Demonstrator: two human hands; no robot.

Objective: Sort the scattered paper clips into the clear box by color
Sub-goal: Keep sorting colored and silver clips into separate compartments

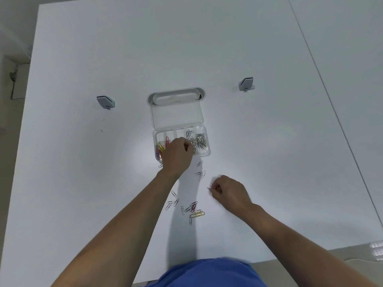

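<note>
The clear box [202,129] lies open on the white table, its lid [176,114] folded back. Silver clips [200,139] fill its right compartments; yellow, pink and other coloured clips [160,148] lie at its left end. My left hand [177,155] hovers over the box's front middle, fingers curled shut; whether it holds anything is hidden. My right hand [228,190] rests on the table, pinching a silver paper clip [209,188]. Scattered clips [191,209], silver, pink and yellow, lie between my forearms, with a few more [200,174] nearer the box.
A grey oval cable grommet [176,96] sits just behind the lid. Two small grey fittings [105,102] [246,84] stand on the table left and right. The table's front edge [290,258] is near my blue shirt.
</note>
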